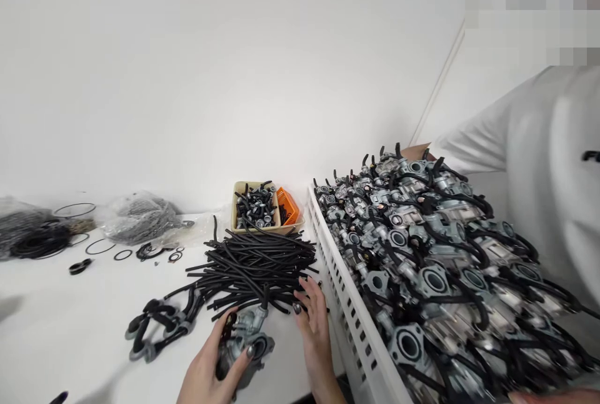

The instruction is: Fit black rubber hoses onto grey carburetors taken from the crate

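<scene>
My left hand (213, 363) grips a metal carburetor (248, 335) over the white table's front part. A short black hose stub stands up from the top of the part, and a round opening faces right. Just right of it, my right hand (313, 329) is raised with fingers apart, holding nothing, near the right end of a pile of black rubber hoses (257, 260). Left of the carburetor lie several black hoses with grey fittings (164, 326).
At right, a white crate (337, 279) is full of carburetors. Behind the hoses sit a yellow bin (239, 188) of small fittings and an orange basket (288, 205). Bagged rings (140, 216) lie at left. A person in a white sleeve (482, 135) stands beyond the crate.
</scene>
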Motion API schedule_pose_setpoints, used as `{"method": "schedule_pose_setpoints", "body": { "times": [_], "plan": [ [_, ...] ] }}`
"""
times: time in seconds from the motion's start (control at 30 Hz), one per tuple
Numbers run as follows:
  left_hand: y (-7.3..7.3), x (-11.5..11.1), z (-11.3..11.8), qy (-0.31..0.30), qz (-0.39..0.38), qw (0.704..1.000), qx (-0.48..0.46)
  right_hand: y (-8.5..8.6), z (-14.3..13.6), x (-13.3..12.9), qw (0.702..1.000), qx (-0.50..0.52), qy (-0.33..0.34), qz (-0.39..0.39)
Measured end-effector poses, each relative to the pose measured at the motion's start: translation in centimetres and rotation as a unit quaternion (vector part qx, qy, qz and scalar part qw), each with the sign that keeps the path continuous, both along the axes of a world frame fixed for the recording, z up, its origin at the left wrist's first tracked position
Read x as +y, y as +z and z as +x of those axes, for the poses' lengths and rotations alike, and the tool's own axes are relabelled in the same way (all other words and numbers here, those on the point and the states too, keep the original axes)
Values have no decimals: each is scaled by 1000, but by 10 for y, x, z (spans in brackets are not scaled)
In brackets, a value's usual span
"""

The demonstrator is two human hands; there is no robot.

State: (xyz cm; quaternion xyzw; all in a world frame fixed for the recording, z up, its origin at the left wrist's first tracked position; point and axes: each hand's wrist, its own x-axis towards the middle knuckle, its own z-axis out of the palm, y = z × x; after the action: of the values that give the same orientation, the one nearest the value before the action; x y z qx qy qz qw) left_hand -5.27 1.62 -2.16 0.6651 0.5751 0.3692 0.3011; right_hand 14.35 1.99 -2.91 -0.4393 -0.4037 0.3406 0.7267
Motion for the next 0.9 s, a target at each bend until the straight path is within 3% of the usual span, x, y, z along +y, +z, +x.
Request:
{"method": "schedule_pose_setpoints", "body": {
  "times": [0.13, 0.3, 0.43, 0.67, 0.9],
  "plan": [
    [4, 0, 1, -2, -7, 1000, 1, 4, -5, -9, 993, -118, -22, 21],
    [2, 3, 0, -4, -17, 1000, -1, 3, -25, -29, 959, -269, -59, 70],
    [-1, 4, -1, -12, -40, 999, -4, -10, -35, -42, 935, -315, -115, 116],
    [1, 2, 0, -17, -50, 998, -15, -16, -31, -51, 907, -371, -162, 112],
    [5, -1, 2, -18, -36, 999, -17, -18, -30, -56, 909, -374, -155, 96]
  ]
}}
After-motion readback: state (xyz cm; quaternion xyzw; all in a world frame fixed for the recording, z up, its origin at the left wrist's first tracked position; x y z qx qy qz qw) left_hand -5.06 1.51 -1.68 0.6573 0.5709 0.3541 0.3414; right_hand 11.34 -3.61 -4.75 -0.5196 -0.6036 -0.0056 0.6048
